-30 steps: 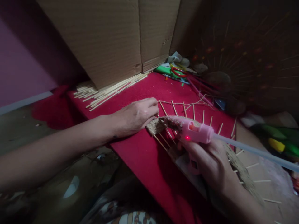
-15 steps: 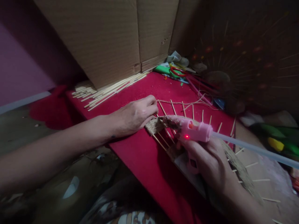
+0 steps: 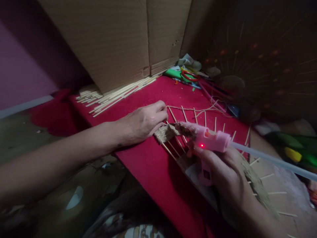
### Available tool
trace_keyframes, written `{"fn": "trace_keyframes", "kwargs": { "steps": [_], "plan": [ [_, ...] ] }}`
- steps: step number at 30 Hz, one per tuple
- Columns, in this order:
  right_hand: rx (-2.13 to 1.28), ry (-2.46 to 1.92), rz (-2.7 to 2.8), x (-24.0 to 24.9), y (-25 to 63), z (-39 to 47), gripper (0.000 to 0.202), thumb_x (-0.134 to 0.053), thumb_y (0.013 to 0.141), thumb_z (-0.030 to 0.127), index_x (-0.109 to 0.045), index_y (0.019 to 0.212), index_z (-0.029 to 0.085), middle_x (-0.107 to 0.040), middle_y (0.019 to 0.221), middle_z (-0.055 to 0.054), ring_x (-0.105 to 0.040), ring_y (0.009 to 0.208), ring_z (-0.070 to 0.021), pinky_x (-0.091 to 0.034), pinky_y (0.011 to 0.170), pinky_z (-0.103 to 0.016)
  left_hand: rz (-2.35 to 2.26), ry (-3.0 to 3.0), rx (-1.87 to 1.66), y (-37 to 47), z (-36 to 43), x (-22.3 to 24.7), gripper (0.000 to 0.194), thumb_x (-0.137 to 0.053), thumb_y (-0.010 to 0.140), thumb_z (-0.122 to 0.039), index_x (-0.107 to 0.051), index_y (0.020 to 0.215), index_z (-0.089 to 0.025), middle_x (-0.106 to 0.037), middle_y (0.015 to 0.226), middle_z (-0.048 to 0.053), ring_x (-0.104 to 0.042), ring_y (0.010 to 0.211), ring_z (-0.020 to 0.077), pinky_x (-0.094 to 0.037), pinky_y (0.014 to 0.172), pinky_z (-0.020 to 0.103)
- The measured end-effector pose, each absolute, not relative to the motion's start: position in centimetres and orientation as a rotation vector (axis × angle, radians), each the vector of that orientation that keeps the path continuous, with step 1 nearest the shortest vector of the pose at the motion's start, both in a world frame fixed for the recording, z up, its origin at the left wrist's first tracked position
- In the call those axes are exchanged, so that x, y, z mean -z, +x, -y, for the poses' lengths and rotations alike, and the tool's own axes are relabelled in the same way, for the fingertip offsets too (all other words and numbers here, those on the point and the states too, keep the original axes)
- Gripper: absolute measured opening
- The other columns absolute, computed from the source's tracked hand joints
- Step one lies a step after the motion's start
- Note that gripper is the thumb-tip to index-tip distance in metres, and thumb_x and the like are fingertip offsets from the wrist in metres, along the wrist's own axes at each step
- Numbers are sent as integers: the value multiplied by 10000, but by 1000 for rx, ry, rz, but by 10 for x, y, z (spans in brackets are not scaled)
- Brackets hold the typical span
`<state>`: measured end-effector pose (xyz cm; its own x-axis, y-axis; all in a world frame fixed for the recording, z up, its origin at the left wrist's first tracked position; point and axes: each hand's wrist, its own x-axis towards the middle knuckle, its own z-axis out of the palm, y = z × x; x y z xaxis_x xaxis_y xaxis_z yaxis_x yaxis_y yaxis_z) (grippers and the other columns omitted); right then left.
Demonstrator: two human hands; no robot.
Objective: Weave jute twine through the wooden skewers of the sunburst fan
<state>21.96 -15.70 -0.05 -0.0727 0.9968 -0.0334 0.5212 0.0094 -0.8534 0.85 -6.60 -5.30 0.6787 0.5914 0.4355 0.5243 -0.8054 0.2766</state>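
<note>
My right hand (image 3: 225, 168) is wrapped round a pink glue gun (image 3: 211, 140) with a red light lit on its side and a long clear glue stick (image 3: 269, 160) at its back. Its dirty nozzle reaches the woven twine band (image 3: 165, 133) on a round frame of thin wooden sticks (image 3: 184, 114). My left hand (image 3: 152, 117) pinches at the left end of that band, fingers closed where a loose strand of twine (image 3: 190, 108) begins. What exactly lies between those fingertips is partly hidden. Behind my right wrist the woven band (image 3: 257, 185) continues round the frame.
Loose wooden sticks (image 3: 119, 97) lie beside a large cardboard panel (image 3: 119, 43) on the red table cover (image 3: 148, 165). Red-handled scissors (image 3: 189, 76) and a green roll (image 3: 170, 73) sit at the back. A dark decorated stick piece (image 3: 260, 62) stands at right.
My right hand has drawn the glue gun slightly right, so its nozzle sits a little farther from my left fingers. My left hand stays in place.
</note>
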Motion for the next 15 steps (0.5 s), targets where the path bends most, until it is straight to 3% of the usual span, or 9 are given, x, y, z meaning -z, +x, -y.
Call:
{"fn": "trace_keyframes", "kwargs": {
  "steps": [7,15],
  "plan": [
    [-836,-1530,1843,3,224,155,179,-536,840,313,-695,832,230,-589,596,-17,-569,566,-185,-449,484,-289,-910,2766,-799,9,66,53,202,-393,943,-180,-587,915,-129,-565,1002,112,-580,864,165,-501,736,293],
    [-754,-1474,1964,0,221,151,180,-552,820,308,-713,860,241,-655,698,-47,-633,723,-244,-506,564,-346,-921,2774,-779,9,67,52,200,-402,940,-176,-592,922,-118,-563,1011,122,-577,867,169,-498,736,293]
  ]
}}
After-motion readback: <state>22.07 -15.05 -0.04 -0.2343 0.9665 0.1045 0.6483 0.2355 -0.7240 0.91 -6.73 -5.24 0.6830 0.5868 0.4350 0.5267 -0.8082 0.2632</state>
